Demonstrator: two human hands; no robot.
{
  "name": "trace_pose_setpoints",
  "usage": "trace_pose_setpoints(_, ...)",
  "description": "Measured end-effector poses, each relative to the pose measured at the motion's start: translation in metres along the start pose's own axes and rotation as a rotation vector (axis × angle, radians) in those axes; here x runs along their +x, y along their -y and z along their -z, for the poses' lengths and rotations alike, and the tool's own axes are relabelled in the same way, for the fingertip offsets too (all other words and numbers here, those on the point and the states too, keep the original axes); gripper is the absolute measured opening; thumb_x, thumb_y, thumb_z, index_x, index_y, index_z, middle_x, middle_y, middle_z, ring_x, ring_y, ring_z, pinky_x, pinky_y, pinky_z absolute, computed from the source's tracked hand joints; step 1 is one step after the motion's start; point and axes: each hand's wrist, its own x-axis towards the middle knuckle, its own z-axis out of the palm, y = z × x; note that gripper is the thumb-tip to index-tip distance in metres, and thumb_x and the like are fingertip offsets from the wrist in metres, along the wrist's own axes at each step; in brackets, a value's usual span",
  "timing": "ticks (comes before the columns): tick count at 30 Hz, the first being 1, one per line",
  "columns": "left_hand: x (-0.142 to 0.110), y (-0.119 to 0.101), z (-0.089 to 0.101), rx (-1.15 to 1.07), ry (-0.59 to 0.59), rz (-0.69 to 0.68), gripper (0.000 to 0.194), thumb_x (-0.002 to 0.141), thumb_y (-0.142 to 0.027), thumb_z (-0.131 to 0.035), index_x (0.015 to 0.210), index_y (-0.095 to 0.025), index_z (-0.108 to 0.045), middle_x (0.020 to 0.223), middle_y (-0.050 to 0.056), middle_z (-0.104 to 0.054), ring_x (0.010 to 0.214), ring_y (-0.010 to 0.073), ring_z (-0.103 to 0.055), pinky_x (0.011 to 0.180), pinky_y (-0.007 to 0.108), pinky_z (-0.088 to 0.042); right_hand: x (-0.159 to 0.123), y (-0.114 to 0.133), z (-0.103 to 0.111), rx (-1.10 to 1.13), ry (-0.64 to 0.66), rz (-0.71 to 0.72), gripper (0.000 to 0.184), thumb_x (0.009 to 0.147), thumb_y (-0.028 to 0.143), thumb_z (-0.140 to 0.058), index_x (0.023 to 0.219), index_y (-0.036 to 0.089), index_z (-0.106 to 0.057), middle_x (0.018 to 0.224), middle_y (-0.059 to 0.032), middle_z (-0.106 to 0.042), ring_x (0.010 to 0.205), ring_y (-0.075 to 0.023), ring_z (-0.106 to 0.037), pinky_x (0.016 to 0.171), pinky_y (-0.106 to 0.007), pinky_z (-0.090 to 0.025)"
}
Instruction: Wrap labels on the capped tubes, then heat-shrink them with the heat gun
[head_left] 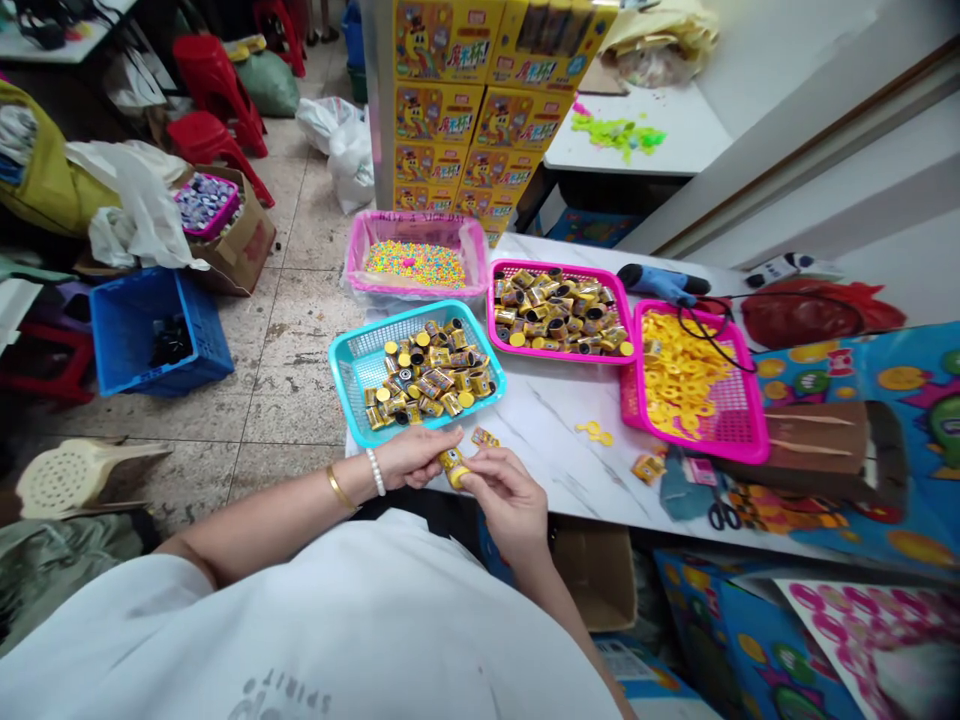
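Observation:
Between my two hands, near the table's front edge, is a small yellow cup with a printed label [454, 468]. My left hand [414, 455] has its fingers closed around the label end. With thumb and fingers, my right hand [506, 492] pinches the yellow end. A small printed piece [485, 437] lies on the table just beyond my fingers. Close behind my hands stands a turquoise basket [349, 395] of similar small cups. A pink basket [561, 353] of more such cups, many with dark open ends, sits behind it to the right.
A pink tub [476, 250] of colourful beads stands at the back. Yellow plastic pieces fill another pink basket [739, 450]. A blue heat-gun-like tool [664, 280] with a black cable lies behind it. Scissors [724, 512] rest at right. Stacked yellow boxes [439, 115] rise behind.

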Motion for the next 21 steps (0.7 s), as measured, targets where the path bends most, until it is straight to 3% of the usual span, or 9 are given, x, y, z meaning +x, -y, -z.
trace_pose_setpoints(5,-0.002,0.006,0.004,-0.065,0.015,0.008,0.060,0.056,-0.068,-0.081,0.065,-0.015,-0.054,0.041,-0.008,-0.043,0.032,0.0023,-0.028,0.036,0.018,-0.013,-0.009,-0.006,-0.005,0.053,-0.101,0.035,0.006,0.079,0.024,-0.077,0.076,0.022,-0.073,0.087,-0.0015,-0.056,0.073,-0.0130,-0.063,0.057,-0.029,-0.065)
trace_pose_setpoints(9,0.004,0.011,0.005,-0.121,-0.011,-0.005,0.055,0.058,-0.060,-0.085,0.072,-0.012,-0.061,0.049,-0.004,-0.053,0.038,0.0047,-0.042,0.038,0.017,-0.023,-0.013,-0.009,-0.008,0.054,-0.062,0.001,0.011,0.078,0.024,-0.078,0.087,0.022,-0.073,0.093,-0.0014,-0.056,0.074,-0.0123,-0.065,0.063,-0.029,-0.066)
trace_pose_setpoints(12,0.007,0.013,0.004,-0.187,0.034,0.023,0.050,0.063,-0.055,-0.083,0.072,-0.012,-0.060,0.048,-0.004,-0.051,0.038,0.0040,-0.039,0.037,0.016,-0.022,-0.015,-0.011,-0.009,0.006,-0.016,-0.022,0.014,0.080,0.025,-0.077,0.094,0.023,-0.075,0.096,-0.0019,-0.055,0.075,-0.0121,-0.066,0.066,-0.029,-0.066)
trace_pose_setpoints(15,0.007,0.016,0.003,-0.249,0.091,0.059,0.046,0.065,-0.049,-0.084,0.070,-0.012,-0.058,0.048,-0.006,-0.048,0.037,0.0014,-0.032,0.036,0.015,-0.018,-0.020,-0.015,-0.010,0.019,-0.077,0.001,0.006,0.081,0.026,-0.075,0.086,0.023,-0.074,0.091,-0.0009,-0.052,0.073,-0.0123,-0.064,0.061,-0.029,-0.066)
trace_pose_setpoints(18,0.006,0.021,0.000,-0.288,0.087,0.066,0.046,0.064,-0.046,-0.086,0.067,-0.014,-0.053,0.046,-0.010,-0.042,0.035,-0.0006,-0.024,0.035,0.014,-0.013,-0.026,-0.020,-0.010,0.026,-0.125,0.018,0.003,0.084,0.026,-0.072,0.084,0.023,-0.071,0.089,-0.0001,-0.051,0.067,-0.0115,-0.064,0.055,-0.029,-0.064)
trace_pose_setpoints(21,0.005,0.024,-0.002,-0.308,0.074,0.080,0.045,0.070,-0.047,-0.082,0.069,-0.015,-0.052,0.045,-0.011,-0.041,0.034,-0.0007,-0.021,0.034,0.013,-0.010,-0.028,-0.019,-0.006,-0.034,-0.097,0.024,0.008,0.085,0.023,-0.070,0.092,0.024,-0.075,0.095,-0.0024,-0.055,0.073,-0.0121,-0.065,0.060,-0.027,-0.062)
